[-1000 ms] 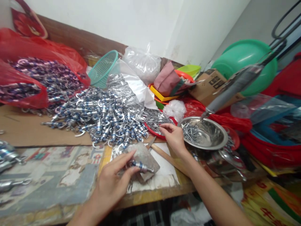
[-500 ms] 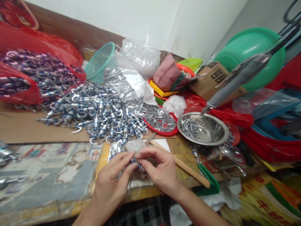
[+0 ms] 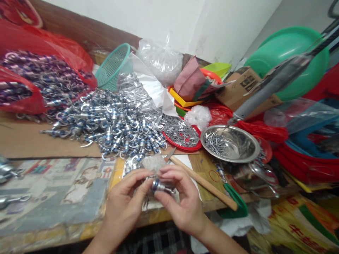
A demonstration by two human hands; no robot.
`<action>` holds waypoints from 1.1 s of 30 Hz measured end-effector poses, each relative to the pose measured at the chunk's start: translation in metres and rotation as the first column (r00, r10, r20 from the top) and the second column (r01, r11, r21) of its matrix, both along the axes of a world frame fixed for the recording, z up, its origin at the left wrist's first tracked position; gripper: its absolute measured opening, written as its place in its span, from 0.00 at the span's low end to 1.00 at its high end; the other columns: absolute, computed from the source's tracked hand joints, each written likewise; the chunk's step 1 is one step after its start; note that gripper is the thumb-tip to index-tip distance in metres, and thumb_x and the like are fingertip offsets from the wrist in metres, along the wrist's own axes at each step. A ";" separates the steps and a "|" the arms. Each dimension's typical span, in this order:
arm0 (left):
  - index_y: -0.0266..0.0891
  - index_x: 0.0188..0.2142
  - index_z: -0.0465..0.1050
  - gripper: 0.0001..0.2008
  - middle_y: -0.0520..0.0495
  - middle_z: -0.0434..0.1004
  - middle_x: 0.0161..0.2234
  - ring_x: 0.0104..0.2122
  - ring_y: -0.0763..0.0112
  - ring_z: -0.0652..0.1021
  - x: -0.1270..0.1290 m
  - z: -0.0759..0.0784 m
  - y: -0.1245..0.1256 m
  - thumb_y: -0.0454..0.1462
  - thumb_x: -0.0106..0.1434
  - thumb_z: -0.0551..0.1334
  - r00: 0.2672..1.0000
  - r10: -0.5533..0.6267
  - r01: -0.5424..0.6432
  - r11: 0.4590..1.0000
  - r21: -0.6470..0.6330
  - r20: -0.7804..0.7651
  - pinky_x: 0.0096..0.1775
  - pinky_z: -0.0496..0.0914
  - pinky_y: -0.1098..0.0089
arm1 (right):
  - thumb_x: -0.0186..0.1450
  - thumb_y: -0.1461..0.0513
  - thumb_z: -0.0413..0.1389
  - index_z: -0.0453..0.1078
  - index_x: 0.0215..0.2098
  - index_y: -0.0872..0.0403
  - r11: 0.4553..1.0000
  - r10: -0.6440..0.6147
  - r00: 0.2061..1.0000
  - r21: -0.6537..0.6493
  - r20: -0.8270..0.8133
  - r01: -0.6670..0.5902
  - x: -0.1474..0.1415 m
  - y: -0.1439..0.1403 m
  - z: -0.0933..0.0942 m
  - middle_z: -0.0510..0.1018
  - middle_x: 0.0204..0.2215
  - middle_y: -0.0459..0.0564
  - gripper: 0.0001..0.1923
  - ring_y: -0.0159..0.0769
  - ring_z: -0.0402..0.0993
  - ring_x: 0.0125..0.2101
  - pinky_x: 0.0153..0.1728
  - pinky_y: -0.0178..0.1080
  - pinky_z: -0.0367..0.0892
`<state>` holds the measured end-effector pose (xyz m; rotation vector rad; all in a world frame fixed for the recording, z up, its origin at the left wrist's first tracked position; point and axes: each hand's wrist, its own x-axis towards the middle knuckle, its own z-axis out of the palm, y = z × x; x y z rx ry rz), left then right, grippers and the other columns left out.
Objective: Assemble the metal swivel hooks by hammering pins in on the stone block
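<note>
Lying roughly level with its long axis running left to right, the small silver swivel clip with a blue band [image 3: 158, 185] sits between both hands; the left hand [image 3: 127, 203] pinches its left end, the right hand [image 3: 180, 201] closes its grip around the right end, just above the tabletop [image 3: 66, 190].

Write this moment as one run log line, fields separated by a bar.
left hand: pinches small silver-and-blue metal swivel part | right hand: grips same part | nearby: wooden-handled tool, round steel bowl of screws

The right hand [image 3: 180, 201] left the red tray [image 3: 194, 146], joining the left hand [image 3: 127, 201] on the swivel [image 3: 159, 186].
</note>
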<state>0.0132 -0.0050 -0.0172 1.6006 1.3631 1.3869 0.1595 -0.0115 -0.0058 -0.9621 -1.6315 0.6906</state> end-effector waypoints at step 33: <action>0.41 0.31 0.79 0.10 0.45 0.83 0.36 0.34 0.67 0.81 -0.017 0.037 -0.009 0.30 0.56 0.59 0.943 -0.144 0.253 0.897 0.363 -0.300 0.40 0.74 0.75 | 0.62 0.71 0.48 0.73 0.42 0.53 0.900 -0.031 0.880 0.397 0.475 -0.183 0.026 -0.009 0.026 0.79 0.38 0.55 0.16 0.35 0.76 0.36 0.34 0.36 0.73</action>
